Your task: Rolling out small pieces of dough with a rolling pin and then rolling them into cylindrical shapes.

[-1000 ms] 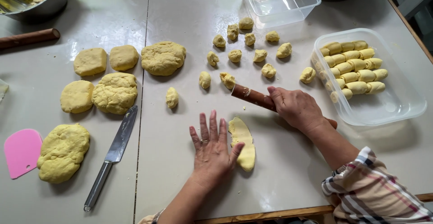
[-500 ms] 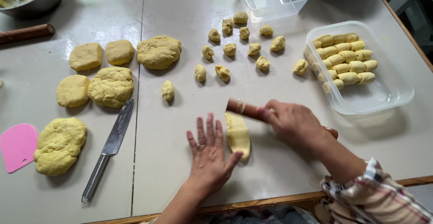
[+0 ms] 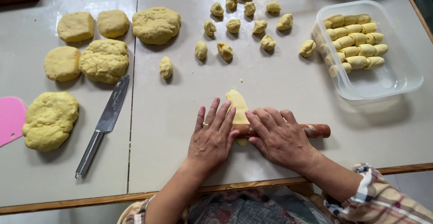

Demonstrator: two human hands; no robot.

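Note:
A thin brown rolling pin (image 3: pixel 315 130) lies crosswise on a flattened strip of yellow dough (image 3: pixel 237 104) near the table's front edge. My left hand (image 3: pixel 212 136) rests flat on the pin's left part, fingers spread, a ring on one finger. My right hand (image 3: pixel 279 136) presses palm down on the pin just to the right; only the pin's right end shows. The dough strip pokes out beyond my fingers toward the far side.
Several small dough balls (image 3: pixel 233 25) lie ahead. A clear plastic tub (image 3: pixel 397 77) at the right holds rolled dough pieces (image 3: pixel 356 41). Large dough lumps (image 3: pixel 104 59) lie at the left, with a knife (image 3: pixel 104 120) and a pink scraper (image 3: pixel 10 118). Table edge (image 3: pixel 252 185) runs close below my hands.
The rolling pin came down from my right hand's grip onto the dough strip. Both hands now lie flat on the pin; my left hand moved from the table onto it.

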